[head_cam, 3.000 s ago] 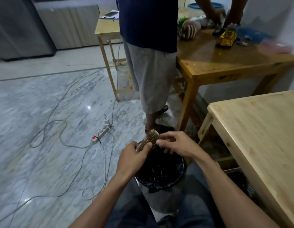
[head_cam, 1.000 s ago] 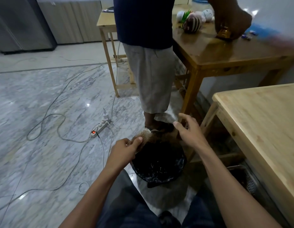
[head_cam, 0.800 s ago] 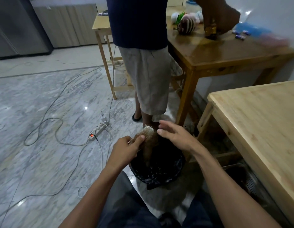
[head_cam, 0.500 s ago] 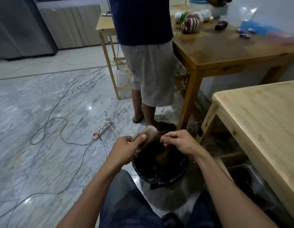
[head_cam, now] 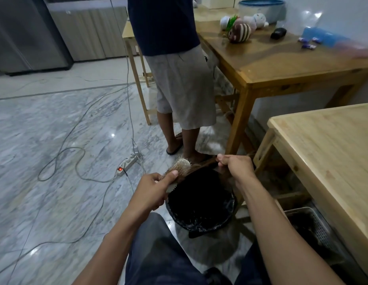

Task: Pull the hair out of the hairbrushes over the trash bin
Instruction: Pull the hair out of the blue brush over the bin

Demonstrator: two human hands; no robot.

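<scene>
Left hand grips the hairbrush by its lower body, thumb laid across the bristle face, bristled head tilted up and away. The brush sits over the far-left rim of the trash bin, which stands on the floor between the knees, just beside the near counter at its left edge. Right hand is clenched in a pinch on a brown strand of hair stretched taut from the bristles across to the fingers, above the bin's far rim.

To do this pull well: probably keep the brush braced firmly, draw the hair along the bristle direction rather than across it so it slides off instead of snagging, and let go only with the hand above the bin opening, since it now sits near the rim.

Hard to see: bin inside is pure black, contents unreadable. The brush handle is covered by the left hand. How much hair remains in the bristles can't be told. Other brushes not visible. A basket under the counter is partly cut off, contents unclear.
</scene>
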